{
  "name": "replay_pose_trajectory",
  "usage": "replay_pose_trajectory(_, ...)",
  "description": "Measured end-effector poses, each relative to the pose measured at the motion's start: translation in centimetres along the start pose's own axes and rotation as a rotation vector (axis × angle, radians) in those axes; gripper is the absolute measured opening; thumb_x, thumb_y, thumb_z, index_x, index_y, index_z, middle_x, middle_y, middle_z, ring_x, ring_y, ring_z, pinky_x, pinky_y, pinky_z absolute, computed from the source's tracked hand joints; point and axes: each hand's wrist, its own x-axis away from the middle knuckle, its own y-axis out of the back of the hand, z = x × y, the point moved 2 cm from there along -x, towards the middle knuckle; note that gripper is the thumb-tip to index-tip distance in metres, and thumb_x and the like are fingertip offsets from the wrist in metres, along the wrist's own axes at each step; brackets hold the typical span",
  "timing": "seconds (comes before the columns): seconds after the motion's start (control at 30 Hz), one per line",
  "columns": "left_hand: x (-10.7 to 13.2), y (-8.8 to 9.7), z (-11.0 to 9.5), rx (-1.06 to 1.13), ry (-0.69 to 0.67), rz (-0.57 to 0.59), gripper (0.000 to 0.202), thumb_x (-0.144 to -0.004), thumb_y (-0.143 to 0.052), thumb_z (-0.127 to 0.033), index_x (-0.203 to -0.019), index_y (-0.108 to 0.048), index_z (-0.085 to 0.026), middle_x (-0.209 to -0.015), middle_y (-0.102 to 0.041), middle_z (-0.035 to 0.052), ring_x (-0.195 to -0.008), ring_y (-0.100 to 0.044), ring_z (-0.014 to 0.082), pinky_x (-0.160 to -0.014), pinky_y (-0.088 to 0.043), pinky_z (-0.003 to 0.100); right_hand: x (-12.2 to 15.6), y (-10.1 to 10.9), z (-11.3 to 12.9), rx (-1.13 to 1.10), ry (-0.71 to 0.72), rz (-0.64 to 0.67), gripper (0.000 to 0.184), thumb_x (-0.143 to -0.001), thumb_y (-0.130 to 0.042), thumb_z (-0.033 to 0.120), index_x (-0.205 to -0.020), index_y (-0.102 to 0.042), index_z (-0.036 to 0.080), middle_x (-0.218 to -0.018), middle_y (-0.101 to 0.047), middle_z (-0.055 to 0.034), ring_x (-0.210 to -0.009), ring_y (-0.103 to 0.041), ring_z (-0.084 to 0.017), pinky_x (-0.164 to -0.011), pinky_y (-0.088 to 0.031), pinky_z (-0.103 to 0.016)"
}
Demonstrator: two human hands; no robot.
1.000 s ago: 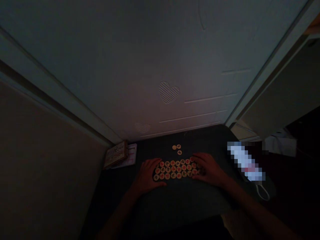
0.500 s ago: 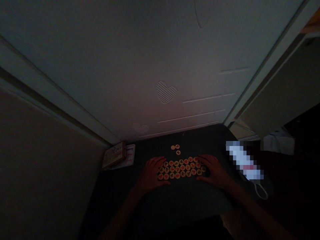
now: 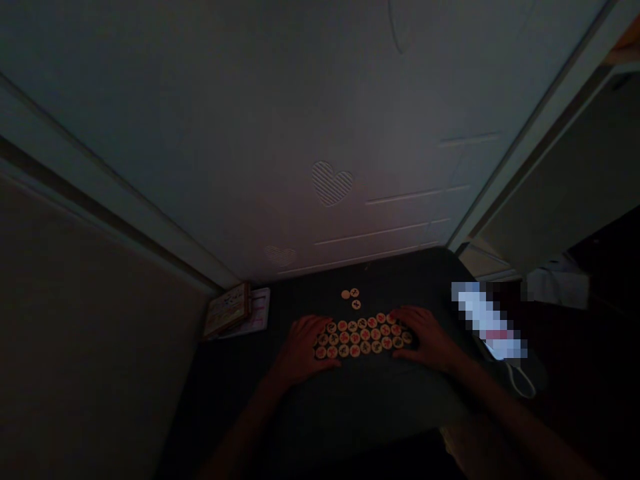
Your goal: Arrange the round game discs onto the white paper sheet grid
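Observation:
Round wooden Chinese chess pieces, marked in red and in dark characters, lie in three close rows on a dark surface. At the rows' left end, my left hand curves with thumb and fingers apart, touching the end pieces. My right hand cups the right end in the same way, fingers along the far row and thumb along the near one. Beyond the rows are three loose pieces: a blank-looking one and two with dark characters, one of them a near piece.
A patterned box rests on a pale printed sheet or booklet at the left. At the right edge lies a bright, blurred-out device with a strap. A pale wall panel with hearts rises behind the dark surface.

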Motion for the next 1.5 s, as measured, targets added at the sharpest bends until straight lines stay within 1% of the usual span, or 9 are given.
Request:
replay_pose_trajectory(0.13, 0.0, 0.0, -0.2, 0.035, 0.015, -0.018, 0.101, -0.064, -0.084, -0.069, -0.148, -0.047, -0.027, -0.141, -0.058, 0.0128, -0.132, -0.05, 0.0377, -0.111, -0.04, 0.057, 0.9, 0.3, -0.6, 0.004, -0.036, -0.02, 0.085, -0.08, -0.078, 0.06, -0.151, -0.045, 0.028, -0.148, -0.056, -0.0133, -0.136, -0.051, -0.036, -0.112, -0.042, -0.058)
replay_pose_trajectory(0.33, 0.5, 0.5, -0.1, 0.103, 0.052, -0.053, 0.096, -0.069, -0.084, -0.063, -0.149, -0.045, -0.027, -0.147, -0.053, 0.0146, -0.136, -0.048, 0.0385, -0.111, -0.042, 0.059, 2.2, 0.3, -1.1, 0.01, -0.063, -0.031, 0.077, -0.082, -0.077, 0.057, -0.148, -0.049, 0.029, -0.142, -0.06, -0.0121, -0.133, -0.053, -0.036, -0.109, -0.044, -0.059)
replay_pose_trajectory(0.73, 4.7, 2.3, 0.9, 0.05, 0.164, -0.116, 0.096, -0.072, -0.084, -0.058, -0.152, -0.04, -0.029, -0.155, -0.047, 0.0134, -0.14, -0.046, 0.0391, -0.114, -0.042, 0.061, 2.6, 0.3, -1.1, -0.001, -0.068, -0.071, 0.068, -0.083, -0.076, 0.05, -0.144, -0.055, 0.03, -0.14, -0.063, -0.0106, -0.132, -0.055, -0.035, -0.108, -0.046, -0.059)
replay_pose_trajectory(0.87, 6.2, 2.6, 1.1, 0.042, 0.218, -0.12, 0.085, -0.081, -0.077, -0.053, -0.153, -0.039, -0.03, -0.151, -0.051, 0.0131, -0.135, -0.052, 0.0366, -0.111, -0.046, 0.059, 2.9, 0.1, -1.4, -0.001, -0.064, -0.068, 0.065, -0.085, -0.075, 0.049, -0.144, -0.055, 0.031, -0.139, -0.064, -0.01, -0.132, -0.055, -0.035, -0.108, -0.047, -0.059)
replay_pose_trajectory(1.0, 6.8, 2.2, 1.8, 0.077, 0.274, -0.14, 0.063, -0.091, -0.067, -0.049, -0.148, -0.048, -0.03, -0.147, -0.056, 0.0113, -0.133, -0.055, 0.0345, -0.111, -0.045, 0.058, 3.0, 0.1, -1.6, -0.005, -0.06, -0.068, 0.064, -0.085, -0.075, 0.049, -0.144, -0.055, 0.031, -0.138, -0.064, -0.0098, -0.131, -0.056, -0.035, -0.108, -0.046, -0.059)
replay_pose_trajectory(1.13, 5.8, 1.0, 2.3, 0.268, 0.377, -0.222, 0.048, -0.102, -0.048, -0.05, -0.145, -0.053, -0.029, -0.15, -0.055, 0.0099, -0.14, -0.049, 0.0307, -0.119, -0.035, 0.058, 2.7, 0.2, -0.8, -0.078, -0.103, -0.105, 0.066, -0.088, -0.072, 0.051, -0.147, -0.051, 0.031, -0.146, -0.058, -0.01, -0.136, -0.052, -0.035, -0.112, -0.044, -0.06)
replay_pose_trajectory(1.23, 3.9, -0.3, 2.0, 0.561, 0.494, -0.416, 0.058, -0.104, -0.033, -0.06, -0.148, -0.049, -0.026, -0.156, -0.049, 0.0104, -0.147, -0.042, 0.0279, -0.124, -0.028, 0.055, 1.9, -0.3, 0.4, -0.21, -0.202, -0.191, 0.063, -0.096, -0.061, 0.05, -0.152, -0.043, 0.03, -0.156, -0.048, -0.0105, -0.141, -0.047, -0.032, -0.117, -0.04, -0.058)
replay_pose_trajectory(1.33, 1.9, -1.5, 1.7, 0.923, 0.581, -0.594, 0.076, -0.099, -0.02, -0.073, -0.146, -0.051, -0.021, -0.155, -0.05, 0.0151, -0.146, -0.044, 0.0282, -0.123, -0.032, 0.052, 1.2, -1.2, 1.5, -0.369, -0.354, -0.294, 0.056, -0.103, -0.045, 0.05, -0.155, -0.038, 0.031, -0.157, -0.047, -0.01, -0.142, -0.048, -0.031, -0.117, -0.04, -0.059)
replay_pose_trajectory(1.5, 0.6, -1.8, 1.1, 1.138, 0.598, -0.638, 0.08, -0.098, -0.018, -0.076, -0.146, -0.051, -0.021, -0.155, -0.049, 0.0168, -0.146, -0.043, 0.0292, -0.122, -0.033, 0.053, 1.1, -2.7, 2.0, -0.563, -0.494, -0.405, 0.052, -0.105, -0.039, 0.052, -0.152, -0.043, 0.031, -0.158, -0.046, -0.0091, -0.144, -0.045, -0.031, -0.119, -0.036, -0.061)
